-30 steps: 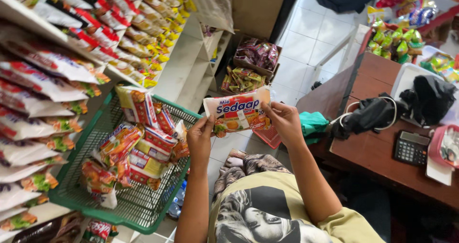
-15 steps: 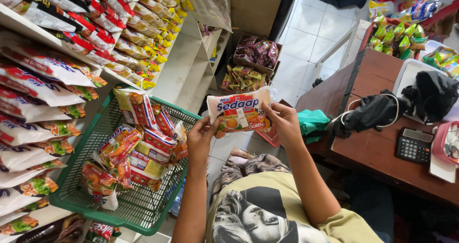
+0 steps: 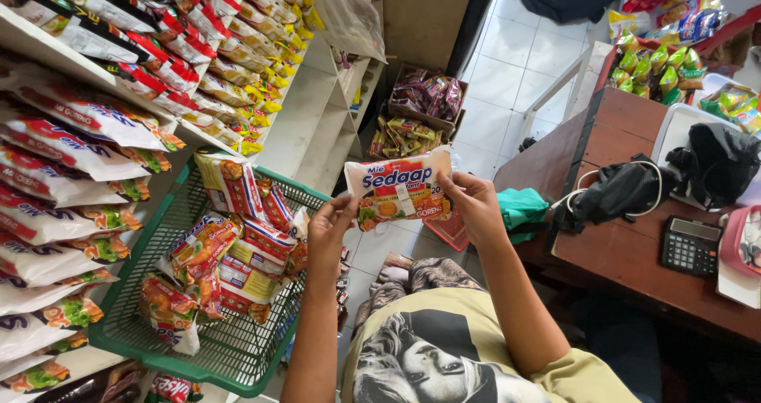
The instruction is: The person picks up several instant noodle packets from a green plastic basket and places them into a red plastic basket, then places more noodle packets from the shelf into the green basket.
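Head view, near first: yellow printed tee (image 3: pixel 444 347) at bottom, both forearms reaching up & fwd. Left hand (image 3: pixel 331 233) pinching lower-left corner of noodle packet (image 3: pixel 399 190); right hand (image 3: pixel 473 205) gripping right short edge, fingers curled round it. Hands apart, each clamped on own end of pkt, so pkt stretched flat between them, held in air at chest height over lap. Long axis running left-right, tilted slightly up toward right; printed face toward camera. Neither hand clearly nearer, pkt centred between. Just left of left hand: green wire basket (image 3: pixel 158 347), part filled w/ similar packets (image 3: pixel 230 244), rim near left wrist, open mesh room at near end. Beyond basket, left: shelves (image 3: pixel 55 46) crowded w/ rows of packets, front edges jutting toward basket. Right of right arm: brown wooden desk (image 3: pixel 634 252) w/ calculator (image 3: pixel 691 246), black cloth & white cord (image 3: pixel 618 193); green cloth (image 3: pixel 523 209) at desk edge close to right wrist. Far: cardboard box of snacks (image 3: pixel 420 102) on white tiled floor (image 3: pixel 515 62), free space ahead.
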